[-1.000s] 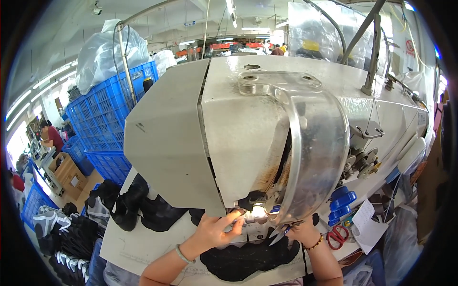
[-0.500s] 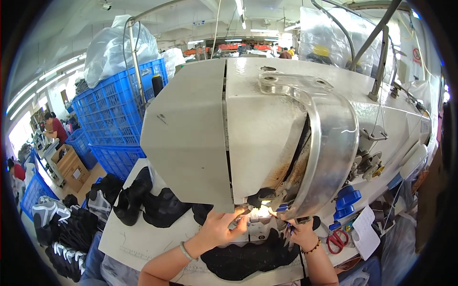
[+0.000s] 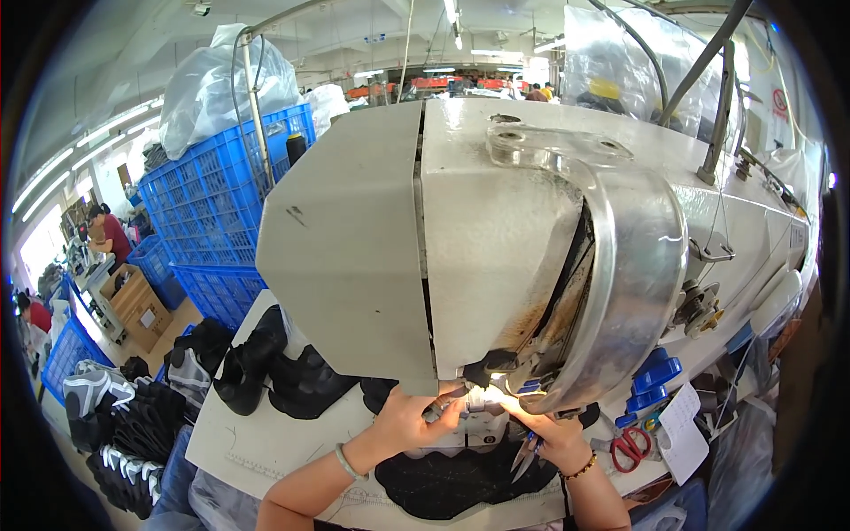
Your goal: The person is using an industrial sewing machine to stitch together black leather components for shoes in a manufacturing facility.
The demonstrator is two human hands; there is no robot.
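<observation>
A large pale sewing machine fills the middle of the view. Below its head, my left hand is bent with fingertips close to the lit needle area; what they pinch, if anything, is hidden. From the right, my right hand reaches with a finger stretched into the same light. A pair of small thread snips with blue handles is tucked in that hand, blades pointing down. A black shoe upper piece lies on the table between my forearms. The machine head covers the stitching spot.
More black shoe pieces lie left of the machine. Stacked shoe uppers stand at the far left, below blue crates. Red-handled scissors, a paper sheet and a blue thread stand part are at right.
My right hand's finger has moved inward toward the light, and the snips' blades now show more clearly, pointing down. My left hand stays nearly in place. The whole view has shifted slightly.
</observation>
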